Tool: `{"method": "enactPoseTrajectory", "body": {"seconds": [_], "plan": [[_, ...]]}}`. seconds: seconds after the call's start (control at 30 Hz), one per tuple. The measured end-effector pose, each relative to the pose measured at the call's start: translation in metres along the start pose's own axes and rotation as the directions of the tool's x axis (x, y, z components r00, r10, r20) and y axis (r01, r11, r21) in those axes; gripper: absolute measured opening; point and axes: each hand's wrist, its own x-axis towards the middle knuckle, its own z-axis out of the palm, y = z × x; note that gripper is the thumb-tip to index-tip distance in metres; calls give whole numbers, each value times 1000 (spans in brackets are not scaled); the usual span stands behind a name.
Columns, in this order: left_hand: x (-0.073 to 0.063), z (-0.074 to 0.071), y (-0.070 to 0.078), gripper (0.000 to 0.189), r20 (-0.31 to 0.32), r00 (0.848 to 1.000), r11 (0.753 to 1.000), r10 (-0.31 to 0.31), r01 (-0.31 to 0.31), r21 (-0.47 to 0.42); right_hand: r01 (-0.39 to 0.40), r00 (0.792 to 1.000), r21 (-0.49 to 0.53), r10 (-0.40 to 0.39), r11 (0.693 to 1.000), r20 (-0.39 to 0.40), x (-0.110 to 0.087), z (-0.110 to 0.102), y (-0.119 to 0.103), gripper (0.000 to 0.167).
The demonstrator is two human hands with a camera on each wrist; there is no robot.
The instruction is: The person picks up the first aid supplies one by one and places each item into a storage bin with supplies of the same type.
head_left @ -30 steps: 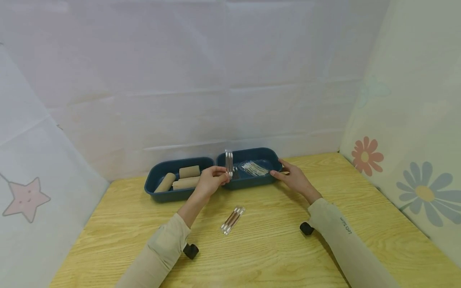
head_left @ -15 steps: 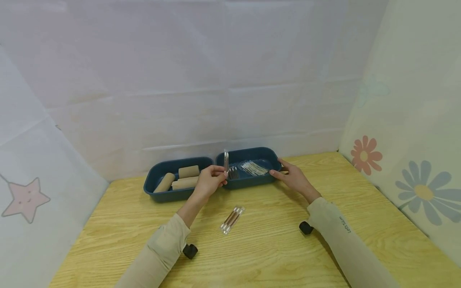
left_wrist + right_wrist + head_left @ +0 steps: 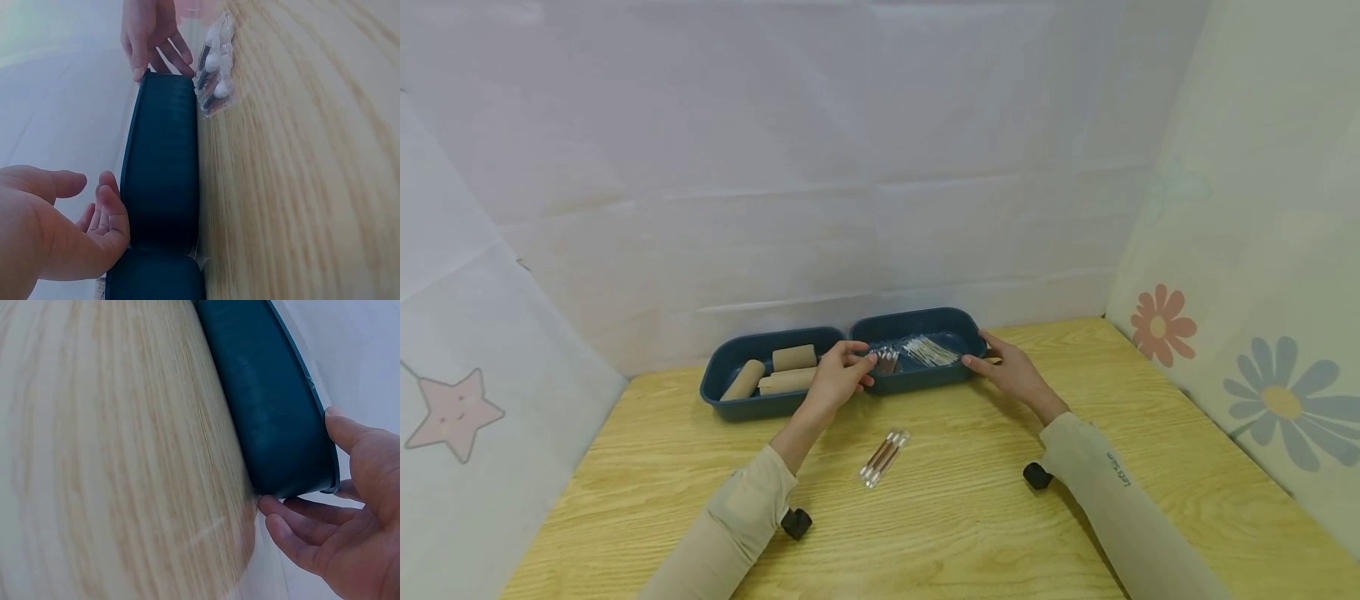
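Observation:
My left hand [image 3: 838,375] is at the near left corner of the right-hand blue tray [image 3: 928,381]. In the left wrist view its thumb [image 3: 70,184] stands apart from the fingers, and nothing shows between them. Just beyond the fingertips, inside this tray, lie brown-stemmed swabs [image 3: 888,359] in clear wrapping. White-tipped cotton swabs [image 3: 930,351] lie further right in the tray. My right hand [image 3: 1015,373] holds the tray's right end, thumb at the rim and fingers against the end wall, as the right wrist view shows.
A second blue tray [image 3: 741,409] stands to the left, end to end with the first, and holds beige bandage rolls [image 3: 793,358]. A clear packet of brown-stemmed swabs [image 3: 884,458] lies on the wooden table [image 3: 955,508] in front. White cloth [image 3: 775,167] hangs behind.
The packet of brown-stemmed swabs that my left hand held upright has gone down into the right tray, and the left fingers have let go. My right hand stays on the tray's end.

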Motion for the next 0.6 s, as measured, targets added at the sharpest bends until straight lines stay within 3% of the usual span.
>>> {"method": "enactPoseTrajectory", "body": {"seconds": [0.3,0.6], "plan": [[-1,0,0,31,16,1000,999,4,-4,36,-1,1000,16,1,1000,8,-1,1,-2,86],[-8,3,5,31,101,995,996,25,-34,82,7,1000,-8,-7,1000,7,-1,-1,-2,86]]}}
